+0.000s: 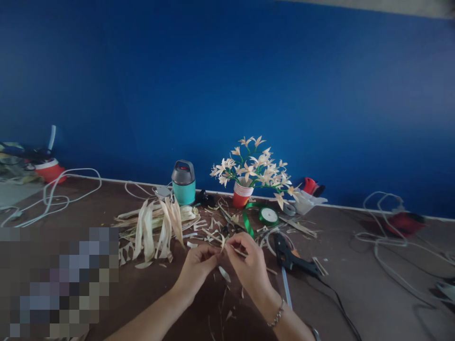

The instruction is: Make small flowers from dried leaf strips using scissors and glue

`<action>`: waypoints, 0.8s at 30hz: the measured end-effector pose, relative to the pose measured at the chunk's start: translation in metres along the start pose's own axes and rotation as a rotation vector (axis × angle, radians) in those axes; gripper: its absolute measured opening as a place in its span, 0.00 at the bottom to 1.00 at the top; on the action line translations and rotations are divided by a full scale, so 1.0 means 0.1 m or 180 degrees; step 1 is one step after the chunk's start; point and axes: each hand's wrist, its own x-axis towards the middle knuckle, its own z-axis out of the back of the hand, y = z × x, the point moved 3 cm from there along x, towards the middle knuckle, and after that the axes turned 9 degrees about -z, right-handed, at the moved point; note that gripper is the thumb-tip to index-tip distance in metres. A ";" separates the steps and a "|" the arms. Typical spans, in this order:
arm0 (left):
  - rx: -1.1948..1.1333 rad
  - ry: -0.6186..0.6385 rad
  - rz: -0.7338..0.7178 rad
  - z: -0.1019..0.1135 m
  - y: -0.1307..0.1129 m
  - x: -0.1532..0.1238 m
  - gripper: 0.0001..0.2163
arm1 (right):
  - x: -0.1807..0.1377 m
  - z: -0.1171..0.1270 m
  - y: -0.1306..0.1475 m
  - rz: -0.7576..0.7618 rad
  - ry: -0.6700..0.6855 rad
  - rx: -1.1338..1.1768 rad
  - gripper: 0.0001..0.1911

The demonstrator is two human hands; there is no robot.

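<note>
One pale strip (223, 243), prob. husk, pinched btwn fingers of L hand (196, 268), R hand (249, 266)

I record both hands near centre, low over the brown floor (142, 293). The left hand (197, 267) and right hand (249, 265) meet fingertip to fingertip, both pinching a small pale strip (223, 243). A black glue gun (293, 259) lies just right of the right hand. Farther off are a heap of pale husk strips (159, 227) to the left, a green ribbon spool (268, 216), and a red cup (242, 195) of pale flowers (254, 166) near the blue wall. A teal container (184, 184) stands left of the cup.
</note>
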 end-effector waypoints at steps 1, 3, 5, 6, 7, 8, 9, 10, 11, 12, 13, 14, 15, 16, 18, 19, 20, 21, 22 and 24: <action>-0.0005 0.0019 0.0008 0.00 0.01 0.00 0.12 | 0.00 0.01 0.01 0.0037 0.0007 -0.0006 0.04; -0.0065 0.0080 0.0041 0.00 0.02 0.00 0.12 | 0.00 0.02 0.03 0.0121 0.0004 -0.0049 0.03; -0.0168 0.0127 0.0061 0.00 0.03 0.01 0.13 | -0.01 0.04 0.05 0.0197 -0.0062 -0.0110 0.07; -0.0222 0.0139 0.0065 0.00 0.03 0.01 0.14 | -0.02 0.06 0.06 0.0220 -0.0118 -0.0127 0.10; -0.0268 0.0131 0.0068 0.00 0.02 0.01 0.14 | -0.04 0.07 0.07 0.0233 -0.0175 -0.0128 0.13; -0.0307 0.0117 0.0077 0.00 0.02 0.01 0.14 | -0.05 0.08 0.07 0.0236 -0.0220 -0.0107 0.15; -0.0345 0.0100 0.0094 0.00 0.02 0.00 0.15 | -0.07 0.08 0.07 0.0231 -0.0255 -0.0069 0.17; -0.0387 0.0086 0.0119 0.01 0.02 0.00 0.15 | -0.08 0.09 0.07 0.0215 -0.0282 -0.0024 0.17; -0.0433 0.0078 0.0143 0.01 0.02 0.00 0.15 | -0.10 0.09 0.07 0.0200 -0.0314 0.0021 0.17; -0.0472 0.0073 0.0159 0.01 0.02 0.01 0.15 | -0.10 0.09 0.06 0.0181 -0.0359 0.0054 0.16; -0.0496 0.0074 0.0161 0.02 0.03 0.01 0.15 | -0.09 0.11 0.06 0.0172 -0.0419 0.0064 0.15; -0.0496 0.0076 0.0148 0.02 0.04 0.01 0.14 | -0.08 0.13 0.06 0.0160 -0.0487 0.0043 0.13; -0.0470 0.0062 0.0119 0.03 0.04 0.01 0.14 | -0.05 0.17 0.06 0.0156 -0.0546 -0.0020 0.11; -0.0428 0.0035 0.0077 0.04 0.04 0.02 0.14 | -0.01 0.22 0.06 0.0168 -0.0568 -0.0133 0.09; -0.0326 -0.0026 -0.0022 0.06 0.04 0.03 0.14 | 0.08 0.38 0.02 0.0199 -0.0490 -0.0553 0.06; -0.0275 -0.0053 -0.0067 0.06 0.04 0.03 0.14 | 0.12 0.47 -0.01 0.0232 -0.0339 -0.0886 0.07; -0.0229 -0.0066 -0.0108 0.07 0.03 0.03 0.13 | 0.15 0.57 -0.06 0.0194 -0.0213 -0.1273 0.09; -0.0196 -0.0064 -0.0140 0.07 0.02 0.04 0.13 | 0.17 0.69 -0.14 0.0061 -0.0123 -0.1701 0.11; -0.0175 -0.0054 -0.0163 0.07 0.02 0.04 0.13 | 0.17 0.80 -0.23 -0.0128 -0.0043 -0.2180 0.12; -0.0153 -0.0028 -0.0187 0.07 0.00 0.04 0.11 | 0.11 1.01 -0.41 -0.0597 -0.0017 -0.3141 0.15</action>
